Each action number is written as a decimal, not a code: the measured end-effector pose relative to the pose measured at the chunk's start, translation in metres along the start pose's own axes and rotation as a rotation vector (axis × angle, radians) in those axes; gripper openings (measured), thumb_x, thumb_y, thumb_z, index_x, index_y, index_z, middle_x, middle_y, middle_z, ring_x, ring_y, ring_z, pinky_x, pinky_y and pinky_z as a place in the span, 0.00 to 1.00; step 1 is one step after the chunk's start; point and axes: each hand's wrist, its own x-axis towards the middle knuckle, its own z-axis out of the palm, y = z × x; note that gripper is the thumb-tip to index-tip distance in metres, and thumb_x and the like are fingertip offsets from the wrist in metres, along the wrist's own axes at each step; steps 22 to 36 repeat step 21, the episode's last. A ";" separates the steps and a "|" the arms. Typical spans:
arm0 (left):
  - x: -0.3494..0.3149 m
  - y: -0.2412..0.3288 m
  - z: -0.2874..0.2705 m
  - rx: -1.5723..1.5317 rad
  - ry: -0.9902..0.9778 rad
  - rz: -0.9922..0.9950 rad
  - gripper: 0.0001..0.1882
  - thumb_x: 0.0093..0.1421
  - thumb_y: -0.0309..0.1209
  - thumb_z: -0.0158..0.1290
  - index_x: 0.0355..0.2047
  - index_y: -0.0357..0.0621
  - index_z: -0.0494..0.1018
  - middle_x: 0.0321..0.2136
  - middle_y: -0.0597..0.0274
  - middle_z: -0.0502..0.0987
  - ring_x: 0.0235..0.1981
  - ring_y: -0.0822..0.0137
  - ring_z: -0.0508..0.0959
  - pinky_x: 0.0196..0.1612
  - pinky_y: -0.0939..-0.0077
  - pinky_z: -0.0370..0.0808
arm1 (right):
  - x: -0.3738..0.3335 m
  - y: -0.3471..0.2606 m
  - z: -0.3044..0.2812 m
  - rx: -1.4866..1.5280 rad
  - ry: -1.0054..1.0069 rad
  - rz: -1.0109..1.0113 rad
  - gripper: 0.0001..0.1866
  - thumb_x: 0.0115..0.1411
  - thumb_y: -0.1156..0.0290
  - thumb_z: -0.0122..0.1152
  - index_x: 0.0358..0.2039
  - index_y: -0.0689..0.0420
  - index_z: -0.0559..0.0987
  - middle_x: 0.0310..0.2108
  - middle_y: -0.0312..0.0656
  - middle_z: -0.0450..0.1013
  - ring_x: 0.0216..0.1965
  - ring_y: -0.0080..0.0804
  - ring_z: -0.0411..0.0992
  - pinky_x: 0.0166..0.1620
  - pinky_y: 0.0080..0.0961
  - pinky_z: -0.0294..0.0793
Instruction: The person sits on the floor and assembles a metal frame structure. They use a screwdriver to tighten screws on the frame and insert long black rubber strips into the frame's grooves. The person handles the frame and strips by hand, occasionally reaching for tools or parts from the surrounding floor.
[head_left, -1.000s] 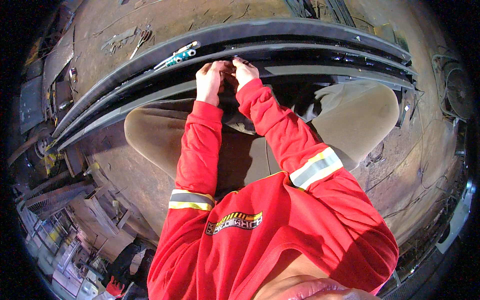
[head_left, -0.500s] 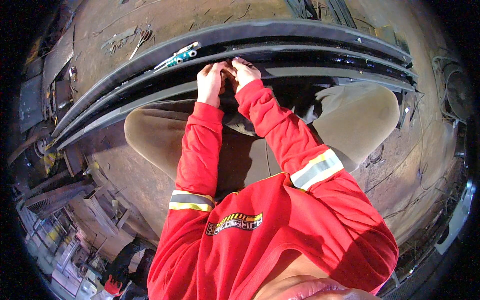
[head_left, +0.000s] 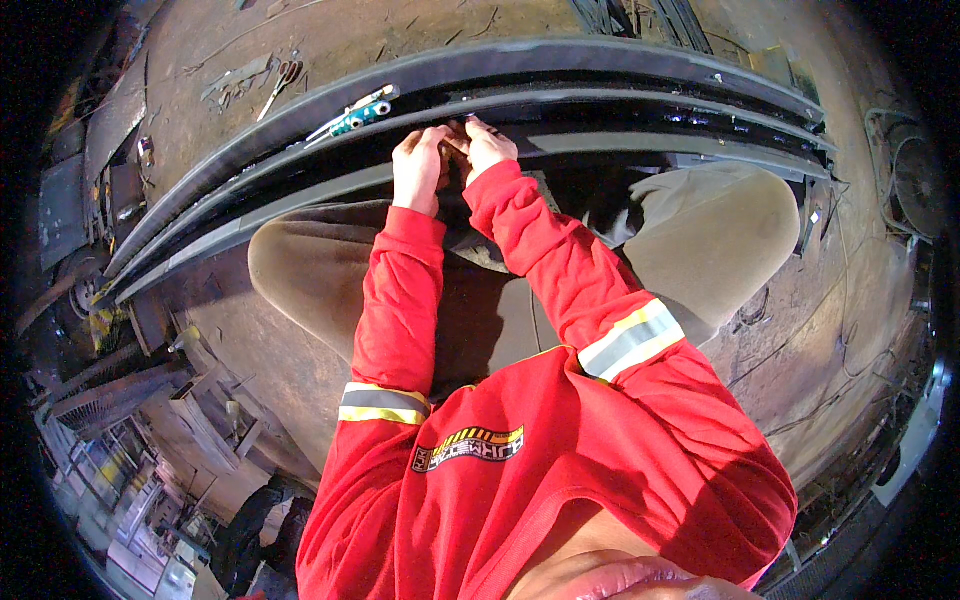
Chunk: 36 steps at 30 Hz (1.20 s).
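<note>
Both my hands meet over the dark channel between long grey metal beams [head_left: 590, 142] that run across in front of my knees. My left hand [head_left: 420, 168] has its fingers curled inward at the near beam. Beside it, my right hand [head_left: 487, 150] is closed too, thumb and fingers pinched together. Whatever lies between the fingertips is too small and shaded to make out. Just left of and beyond my hands, a teal tool with round ends [head_left: 358, 118] rests on the beams, along with a slim light-coloured tool [head_left: 350, 106] beside it.
A pair of scissors or snips [head_left: 281, 85] lies on the brown floor [head_left: 400, 30] beyond the beams. Dark metal strips [head_left: 680, 25] are stacked at the far edge. Scrap metal pieces [head_left: 205, 420] crowd the lower left, and a coiled cable [head_left: 905, 180] sits at the far right.
My hands stay together over the beams, with only a slight shift of the right hand and forearm to the left. A red item at the lower left has gone from view.
</note>
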 end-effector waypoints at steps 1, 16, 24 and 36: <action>0.001 -0.001 0.000 -0.024 0.002 0.006 0.08 0.56 0.33 0.52 0.30 0.42 0.77 0.20 0.69 0.73 0.18 0.76 0.70 0.21 0.82 0.65 | 0.001 0.002 0.000 -0.008 0.003 0.022 0.06 0.64 0.73 0.50 0.35 0.61 0.75 0.31 0.43 0.75 0.29 0.35 0.75 0.34 0.33 0.77; -0.024 0.020 0.007 0.919 0.308 0.584 0.13 0.49 0.37 0.60 0.33 0.45 0.77 0.27 0.53 0.78 0.27 0.61 0.79 0.30 0.70 0.74 | 0.034 0.006 -0.018 0.029 -0.087 0.170 0.09 0.65 0.67 0.49 0.37 0.60 0.73 0.32 0.43 0.74 0.32 0.36 0.73 0.39 0.33 0.76; -0.008 0.062 0.002 1.351 -0.012 1.021 0.25 0.45 0.39 0.61 0.45 0.46 0.72 0.33 0.52 0.78 0.34 0.55 0.79 0.36 0.66 0.75 | 0.038 0.014 -0.016 0.216 -0.165 0.289 0.12 0.65 0.64 0.50 0.44 0.58 0.70 0.41 0.43 0.73 0.41 0.38 0.73 0.47 0.34 0.74; -0.008 0.062 0.002 1.351 -0.012 1.021 0.25 0.45 0.39 0.61 0.45 0.46 0.72 0.33 0.52 0.78 0.34 0.55 0.79 0.36 0.66 0.75 | 0.038 0.014 -0.016 0.216 -0.165 0.289 0.12 0.65 0.64 0.50 0.44 0.58 0.70 0.41 0.43 0.73 0.41 0.38 0.73 0.47 0.34 0.74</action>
